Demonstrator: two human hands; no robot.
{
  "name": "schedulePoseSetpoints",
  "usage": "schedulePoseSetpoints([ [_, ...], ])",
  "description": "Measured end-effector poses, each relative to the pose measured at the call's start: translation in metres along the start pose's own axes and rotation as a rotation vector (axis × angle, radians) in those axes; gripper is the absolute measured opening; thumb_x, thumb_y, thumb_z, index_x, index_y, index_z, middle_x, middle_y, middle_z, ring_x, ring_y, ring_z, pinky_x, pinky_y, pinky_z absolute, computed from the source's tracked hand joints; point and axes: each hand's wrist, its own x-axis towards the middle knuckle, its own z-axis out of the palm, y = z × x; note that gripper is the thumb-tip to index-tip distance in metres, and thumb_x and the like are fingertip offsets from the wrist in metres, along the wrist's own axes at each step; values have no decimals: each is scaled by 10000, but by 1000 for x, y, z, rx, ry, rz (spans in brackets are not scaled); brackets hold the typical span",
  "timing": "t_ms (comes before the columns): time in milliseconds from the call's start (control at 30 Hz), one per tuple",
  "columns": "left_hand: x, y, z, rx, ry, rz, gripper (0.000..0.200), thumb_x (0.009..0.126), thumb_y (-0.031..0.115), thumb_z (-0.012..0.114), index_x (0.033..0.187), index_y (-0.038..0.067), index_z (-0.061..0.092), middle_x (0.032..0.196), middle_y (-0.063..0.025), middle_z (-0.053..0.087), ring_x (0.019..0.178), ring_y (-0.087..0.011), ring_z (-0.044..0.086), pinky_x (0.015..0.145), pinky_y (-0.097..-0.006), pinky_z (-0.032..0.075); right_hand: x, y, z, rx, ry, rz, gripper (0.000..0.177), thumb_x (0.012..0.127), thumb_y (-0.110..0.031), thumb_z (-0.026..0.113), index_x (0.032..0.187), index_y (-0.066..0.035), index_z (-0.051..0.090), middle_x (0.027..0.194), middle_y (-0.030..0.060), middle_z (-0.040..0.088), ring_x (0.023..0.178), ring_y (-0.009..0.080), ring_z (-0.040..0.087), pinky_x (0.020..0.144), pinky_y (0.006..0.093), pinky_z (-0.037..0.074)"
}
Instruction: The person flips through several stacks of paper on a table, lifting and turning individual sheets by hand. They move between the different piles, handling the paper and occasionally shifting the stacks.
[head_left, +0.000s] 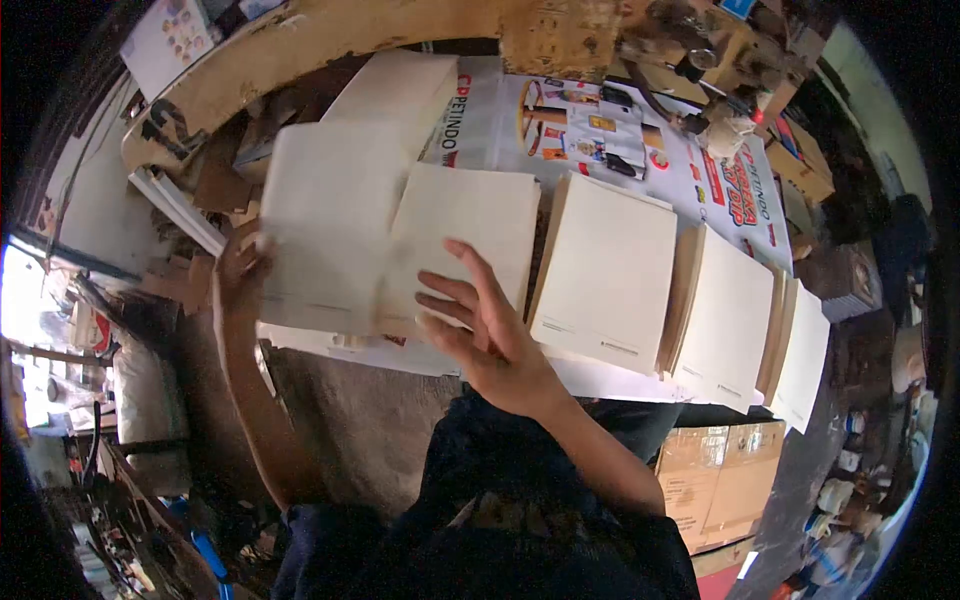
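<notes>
Rectangular paper stacks (pixel 605 265) lie on a printed banner (pixel 490 120), near a cardboard box (pixel 725 480) — the left hand (pixel 243 265) grasps blurred white paper (pixel 325 215), the right hand (pixel 495 345) is spread, holding nothing

Paper stacks (pixel 605 270) on printed banner (pixel 487 135)

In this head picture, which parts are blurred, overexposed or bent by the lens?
Head view: the left hand and the white paper at its fingers are smeared, likely by motion; the paper stack right of the right hand looks crisper; the leftmost bright patch is overexposed; curved edges and black corners suggest lens distortion.
</notes>
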Motion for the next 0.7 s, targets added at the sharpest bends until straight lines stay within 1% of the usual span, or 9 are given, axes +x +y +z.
schedulePoseSetpoints([
  [133, 34, -114, -30, 611, 83, -32, 432, 959, 287, 543, 1352, 118, 489, 1281, -169, 563, 1111, -314, 583, 940, -407, 449, -31, -19, -35, -365, 49, -19, 532, 918, -104, 597, 1383, -65, 341, 1311, 157, 517, 1124, 260, 596, 884, 373, 528],
  [233, 29, -161, -21, 852, 22, -10, 466, 950, 306, 541, 1366, 111, 468, 1313, -173, 529, 1162, -330, 532, 970, -435, 420, -69, -52, -72, -571, 180, -48, 266, 886, -22, 626, 1148, -17, 584, 1062, 72, 653, 979, 168, 639, 779, 295, 527],
  [300, 30, -158, -15, 930, 12, 23, 489, 944, 319, 540, 1375, 106, 454, 1335, -175, 506, 1196, -341, 497, 990, -455, 401, -104, -75, -110, -709, 374, -176, 299, 855, 49, 603, 1147, -14, 588, 1124, 85, 624, 981, 157, 624, 781, 289, 525],
  [400, 36, -116, 1, 1058, 89, 138, 524, 935, 339, 539, 1389, 99, 432, 1367, -179, 471, 1246, -356, 445, 1020, -483, 372, -158, -118, -174, -946, 840, -334, 343, 815, 112, 577, 1130, -22, 602, 1181, 98, 598, 998, 164, 614, 762, 274, 519],
  [500, 16, -28, 64, 1012, 237, 502, 560, 927, 358, 537, 1403, 92, 411, 1399, -183, 437, 1297, -372, 394, 1050, -512, 342, -221, -161, -233, -1098, 1260, -327, 310, 814, -78, 694, 1102, 5, 617, 1126, 121, 637, 1002, 207, 626, 824, 328, 516],
  [567, -44, 107, 149, 571, 56, 441, 467, 895, 235, 602, 1308, 44, 500, 1292, -170, 528, 1218, -343, 488, 1041, -446, 379, -263, -178, -275, -1386, 1435, -242, 422, 783, -232, 749, 1100, 12, 616, 1074, 141, 658, 956, 252, 649, 804, 363, 522],
  [600, -36, 91, 177, 278, -110, 575, 416, 851, 95, 633, 1251, 21, 544, 1248, -155, 571, 1159, -308, 547, 1011, -384, 412, -283, -185, -294, -1488, 1478, -173, 509, 755, -335, 780, 1094, 7, 616, 1048, 150, 665, 928, 280, 660, 768, 377, 530],
  [633, -75, 156, 196, 235, -445, 593, 406, 881, 67, 586, 1268, -19, 497, 1279, -174, 538, 1205, -274, 502, 1036, -383, 387, -302, -190, -316, -1489, 1491, -183, 509, 755, -335, 780, 1094, 7, 616, 1048, 150, 665, 928, 280, 660, 768, 377, 530],
  [700, -97, 152, 282, 91, -449, 850, 373, 810, 60, 661, 1172, 17, 586, 1205, -156, 566, 1162, -300, 523, 1007, -397, 403, -331, -192, -345, -1408, 1615, 292, 568, 745, -383, 779, 1122, 6, 608, 1046, 160, 676, 928, 271, 661, 760, 372, 526],
])
